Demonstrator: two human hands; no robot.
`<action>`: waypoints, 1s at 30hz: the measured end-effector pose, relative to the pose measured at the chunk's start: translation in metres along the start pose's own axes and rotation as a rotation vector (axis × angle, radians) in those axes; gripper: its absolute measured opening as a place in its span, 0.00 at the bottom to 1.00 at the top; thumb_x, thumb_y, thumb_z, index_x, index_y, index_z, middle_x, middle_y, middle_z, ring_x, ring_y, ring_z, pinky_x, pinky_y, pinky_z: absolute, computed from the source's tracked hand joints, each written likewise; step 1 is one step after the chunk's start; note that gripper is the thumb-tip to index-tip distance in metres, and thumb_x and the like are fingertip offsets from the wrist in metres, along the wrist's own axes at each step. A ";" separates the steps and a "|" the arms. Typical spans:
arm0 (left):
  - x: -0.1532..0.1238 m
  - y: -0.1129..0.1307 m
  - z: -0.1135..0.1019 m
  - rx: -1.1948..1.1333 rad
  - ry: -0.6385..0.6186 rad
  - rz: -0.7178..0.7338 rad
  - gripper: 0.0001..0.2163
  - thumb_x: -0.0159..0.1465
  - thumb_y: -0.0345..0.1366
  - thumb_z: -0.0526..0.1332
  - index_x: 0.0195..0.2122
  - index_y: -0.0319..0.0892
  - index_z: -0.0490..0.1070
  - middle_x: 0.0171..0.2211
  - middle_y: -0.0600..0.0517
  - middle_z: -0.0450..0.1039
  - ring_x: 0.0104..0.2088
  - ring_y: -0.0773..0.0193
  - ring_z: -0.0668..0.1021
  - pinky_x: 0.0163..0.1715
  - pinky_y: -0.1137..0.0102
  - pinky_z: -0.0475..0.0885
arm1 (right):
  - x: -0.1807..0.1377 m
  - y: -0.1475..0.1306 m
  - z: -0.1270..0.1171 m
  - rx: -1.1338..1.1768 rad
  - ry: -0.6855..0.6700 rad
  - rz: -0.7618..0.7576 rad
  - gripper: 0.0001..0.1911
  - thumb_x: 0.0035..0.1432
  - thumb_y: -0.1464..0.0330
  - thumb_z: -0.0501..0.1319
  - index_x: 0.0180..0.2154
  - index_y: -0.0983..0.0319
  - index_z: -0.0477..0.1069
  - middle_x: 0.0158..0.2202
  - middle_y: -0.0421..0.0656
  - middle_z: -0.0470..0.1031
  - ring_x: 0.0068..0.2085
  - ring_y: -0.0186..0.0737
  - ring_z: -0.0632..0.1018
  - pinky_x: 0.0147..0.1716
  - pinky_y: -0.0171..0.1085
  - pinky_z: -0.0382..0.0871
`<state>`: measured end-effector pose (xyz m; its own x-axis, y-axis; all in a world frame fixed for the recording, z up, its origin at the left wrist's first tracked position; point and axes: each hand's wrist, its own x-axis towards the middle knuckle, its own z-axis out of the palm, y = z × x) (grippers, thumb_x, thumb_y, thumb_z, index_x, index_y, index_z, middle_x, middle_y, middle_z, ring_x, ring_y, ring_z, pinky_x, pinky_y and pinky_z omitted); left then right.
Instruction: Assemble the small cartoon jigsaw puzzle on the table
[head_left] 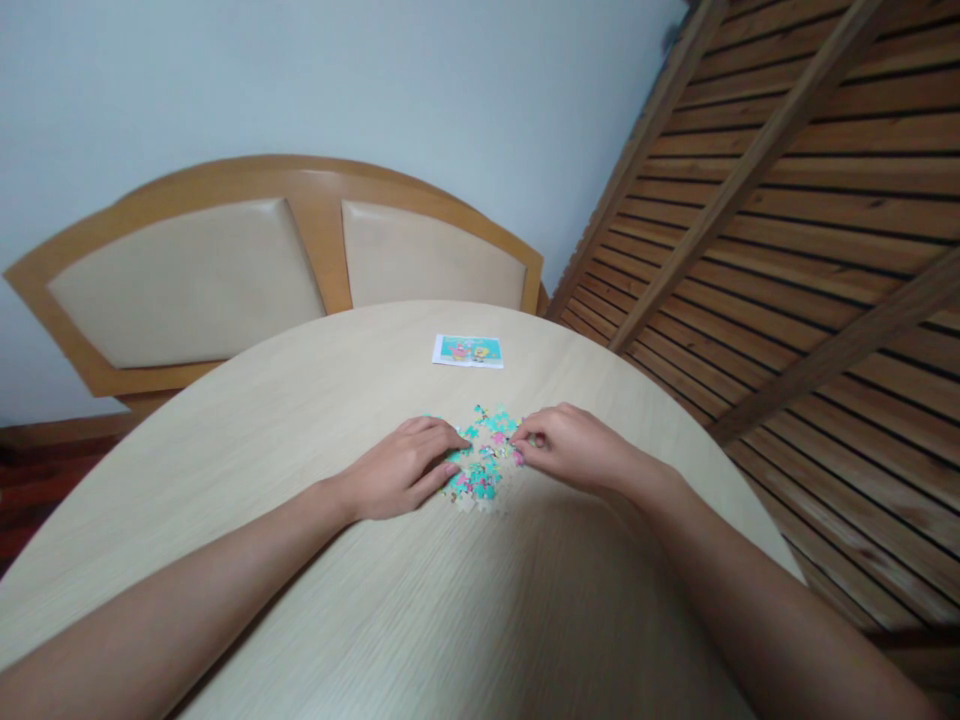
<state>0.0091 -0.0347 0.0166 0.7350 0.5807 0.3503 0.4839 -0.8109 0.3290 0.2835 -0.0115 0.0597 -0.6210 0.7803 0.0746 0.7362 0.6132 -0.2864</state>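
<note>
A small heap of loose jigsaw pieces (484, 455), teal, pink and pale, lies on the round light-wood table (315, 400). My left hand (401, 468) rests on the heap's left side, fingers curled and touching the pieces. My right hand (574, 445) is on the heap's right side, its fingertips pinched together at a piece on the heap's edge. Whether either hand has lifted a piece cannot be made out.
A small printed picture card (468, 351) lies flat farther back on the table. Behind the table stands a wooden bench back with two beige cushions (187, 280). A slatted wooden wall (787, 230) runs along the right.
</note>
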 end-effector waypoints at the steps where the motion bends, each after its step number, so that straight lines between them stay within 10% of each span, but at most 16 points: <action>1: 0.000 0.000 0.000 0.008 -0.004 -0.002 0.13 0.74 0.38 0.52 0.57 0.44 0.65 0.50 0.45 0.74 0.53 0.53 0.73 0.56 0.54 0.69 | 0.000 0.000 0.000 -0.006 0.010 0.014 0.11 0.61 0.69 0.60 0.36 0.57 0.83 0.32 0.41 0.83 0.31 0.39 0.79 0.32 0.36 0.64; 30: 0.000 0.002 -0.003 0.003 -0.029 0.143 0.14 0.70 0.41 0.60 0.54 0.43 0.69 0.48 0.44 0.74 0.51 0.52 0.74 0.54 0.56 0.68 | 0.001 0.008 0.010 0.148 -0.111 -0.108 0.11 0.57 0.62 0.68 0.41 0.60 0.79 0.42 0.44 0.81 0.43 0.43 0.79 0.44 0.37 0.68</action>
<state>0.0091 -0.0362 0.0198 0.8100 0.4569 0.3675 0.3747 -0.8855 0.2748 0.2860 -0.0068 0.0477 -0.7257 0.6879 0.0087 0.6217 0.6612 -0.4198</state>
